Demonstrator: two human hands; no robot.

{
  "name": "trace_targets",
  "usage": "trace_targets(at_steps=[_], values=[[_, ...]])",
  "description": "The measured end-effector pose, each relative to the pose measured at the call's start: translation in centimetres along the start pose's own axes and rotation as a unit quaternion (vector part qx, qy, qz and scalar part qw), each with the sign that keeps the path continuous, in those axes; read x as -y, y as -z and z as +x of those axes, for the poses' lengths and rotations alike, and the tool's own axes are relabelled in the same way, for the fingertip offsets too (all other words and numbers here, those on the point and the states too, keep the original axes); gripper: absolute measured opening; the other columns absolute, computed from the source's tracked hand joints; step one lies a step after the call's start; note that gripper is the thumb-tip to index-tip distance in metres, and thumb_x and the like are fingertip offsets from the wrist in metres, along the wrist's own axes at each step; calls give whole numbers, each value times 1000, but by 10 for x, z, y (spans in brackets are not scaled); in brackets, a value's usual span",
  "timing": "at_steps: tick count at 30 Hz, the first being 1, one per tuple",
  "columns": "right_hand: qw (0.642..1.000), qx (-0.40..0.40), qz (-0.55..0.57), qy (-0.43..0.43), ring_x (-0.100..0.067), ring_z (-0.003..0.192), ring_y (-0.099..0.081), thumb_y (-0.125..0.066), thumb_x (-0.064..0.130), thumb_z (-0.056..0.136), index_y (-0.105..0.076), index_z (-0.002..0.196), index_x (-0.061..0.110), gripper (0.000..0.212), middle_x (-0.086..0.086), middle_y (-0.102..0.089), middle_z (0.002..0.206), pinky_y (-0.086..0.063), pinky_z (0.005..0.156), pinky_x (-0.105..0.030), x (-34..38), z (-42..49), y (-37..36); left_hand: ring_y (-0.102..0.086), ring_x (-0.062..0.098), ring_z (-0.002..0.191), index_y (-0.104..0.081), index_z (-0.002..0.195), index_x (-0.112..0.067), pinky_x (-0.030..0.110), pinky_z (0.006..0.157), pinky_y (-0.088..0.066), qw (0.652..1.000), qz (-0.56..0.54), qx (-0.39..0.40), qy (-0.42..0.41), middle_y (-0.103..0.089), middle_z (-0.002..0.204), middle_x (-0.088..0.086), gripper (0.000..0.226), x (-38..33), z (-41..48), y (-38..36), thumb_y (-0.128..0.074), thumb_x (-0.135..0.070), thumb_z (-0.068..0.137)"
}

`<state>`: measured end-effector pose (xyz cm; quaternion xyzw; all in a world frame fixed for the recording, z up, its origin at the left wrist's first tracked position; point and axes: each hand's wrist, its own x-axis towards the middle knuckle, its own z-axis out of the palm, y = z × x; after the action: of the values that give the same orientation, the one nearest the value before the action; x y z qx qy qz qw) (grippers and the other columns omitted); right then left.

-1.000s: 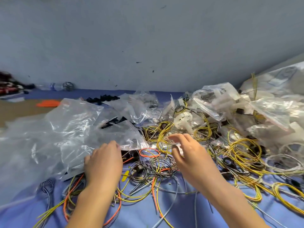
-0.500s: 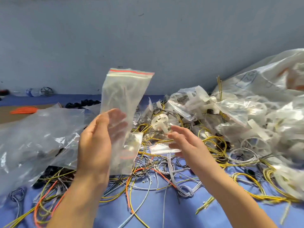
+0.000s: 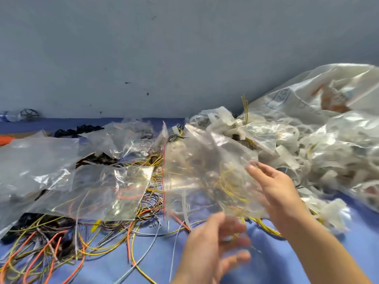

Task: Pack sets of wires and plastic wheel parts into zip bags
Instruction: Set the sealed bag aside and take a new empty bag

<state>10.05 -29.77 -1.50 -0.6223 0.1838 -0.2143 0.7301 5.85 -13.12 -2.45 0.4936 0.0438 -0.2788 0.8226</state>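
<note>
**Zip bag.** One clear zip bag point(image 3: 201, 173) is held in the air above the table, turned on its side. Its red seal strip point(image 3: 163, 181) runs vertically along the left edge. Yellow wire shows through the plastic; whether it lies inside the bag or behind it cannot be told.

**Right hand.** The right hand point(image 3: 276, 189) is at the bag's right edge. Its fingertips point(image 3: 251, 167) pinch that edge, and part of the hand shows through the plastic. The bag extends leftward from this grip.

**Left hand.** The left hand point(image 3: 211, 249) is below the bag's lower edge, fingers spread and loosely bent. It is blurred. The upper fingers meet the lower edge, but whether they hold it cannot be told.

**Surroundings.**
- Loose wires point(image 3: 61, 242) in yellow, orange and grey lie tangled on the blue cloth point(image 3: 266, 259).
- Flat empty bags point(image 3: 92, 191) lie over the wires to the left of the held bag.
- A heap of filled bags point(image 3: 328, 152) rises on the right.
- Black plastic parts point(image 3: 78, 130) lie near the wall, with a spoked wheel point(image 3: 29, 114) at far left.
</note>
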Motion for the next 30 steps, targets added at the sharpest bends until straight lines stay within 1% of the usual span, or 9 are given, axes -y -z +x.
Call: trace_targets(at_steps=[3,6,9,11,14,19,22,26,30], values=[[979,-63,-180,77,0,43,-52,-65,23,92,-66,109,22,16,6,-63,73,-43,46,-25,-6,6,28,-63,12,53,-72,57,-18,18,52,-45,946,311,54,-69,-71,63,4,67,8,-16,7,-38,-62,95],[974,-43,-221,24,-5,36,-51,-64,22,92,-64,94,19,4,4,-59,71,-41,46,-25,-8,7,43,-60,4,53,-64,56,-25,18,59,-46,808,488,28,-327,-64,55,-8,64,5,-18,18,-30,-67,90],[971,-17,-232,-51,-8,37,-57,-61,19,92,-63,90,16,4,1,-61,72,-47,38,-24,-5,1,47,-65,9,82,-69,77,-26,32,76,-48,626,591,-8,-509,-67,83,-13,43,10,0,29,-36,-45,98],[974,-5,-213,-76,-8,39,-61,-61,18,93,-62,96,14,4,2,-62,77,-52,39,-25,-1,-4,47,-65,14,103,-71,104,-27,32,90,-48,552,664,-22,-504,-67,113,-7,34,16,11,34,-42,-40,92],[981,-10,-178,-80,-9,49,-65,-63,25,94,-60,106,19,14,3,-67,84,-55,45,-27,2,-7,48,-67,17,104,-70,114,-32,29,87,-55,470,760,16,-448,-67,120,-2,40,28,21,43,-43,-42,86],[981,-3,-193,-33,-1,36,-48,-62,25,96,-70,84,12,20,10,-65,53,-37,37,-15,1,-3,49,-66,11,98,-70,101,-43,23,85,-53,472,763,74,-435,-68,111,-11,28,28,21,49,-45,-46,87],[970,-61,-234,38,-12,51,-57,-57,26,98,-70,80,14,26,3,-71,71,-45,53,-27,-4,2,49,-63,6,100,-68,101,-45,17,84,-48,489,751,98,-433,-66,110,-15,25,23,16,51,-46,-48,90],[901,-110,-401,125,-25,71,-63,-39,40,102,-58,86,22,31,7,-69,74,-50,71,-40,-17,3,48,-60,3,103,-65,104,-47,12,84,-38,498,753,107,-417,-64,112,-19,24,20,13,52,-46,-50,90],[908,-83,-407,57,-30,79,-64,-41,44,100,-54,94,25,24,2,-66,81,-52,74,-42,-15,11,55,-57,5,109,-65,108,-46,15,88,-37,520,748,115,-396,-63,117,-17,28,19,13,52,-42,-51,93]])
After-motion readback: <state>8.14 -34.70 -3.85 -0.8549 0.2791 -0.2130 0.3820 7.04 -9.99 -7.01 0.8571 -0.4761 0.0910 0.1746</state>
